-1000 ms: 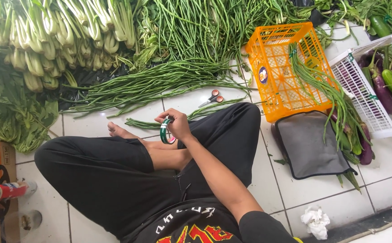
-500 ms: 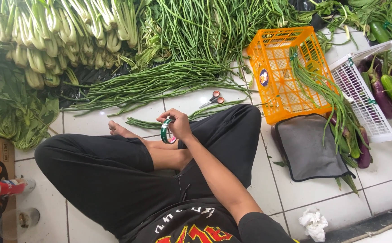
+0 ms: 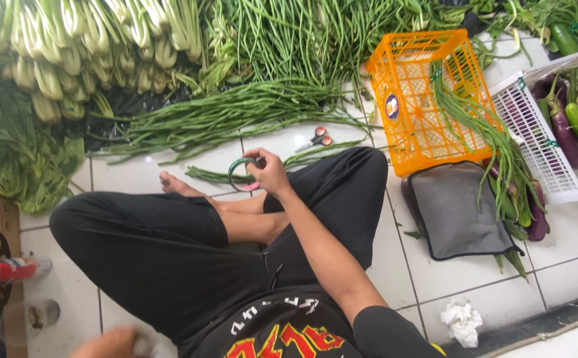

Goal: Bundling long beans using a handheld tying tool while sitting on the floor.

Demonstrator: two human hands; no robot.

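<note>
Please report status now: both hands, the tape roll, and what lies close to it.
Right hand holds green tape roll over the knee. Left hand low at frame edge, blurred, grip unclear. Scissors and long beans on the tiles beyond.

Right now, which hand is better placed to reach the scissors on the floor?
Probably the right hand: it holds the tape roll close to the scissors, while the left hand sits far off beside the hip.

The scissors [image 3: 315, 139] lie at 12 o'clock from the tape roll [image 3: 244, 174]; the crate [image 3: 416, 113] at 3 o'clock; the long beans [image 3: 236, 116] behind.
</note>
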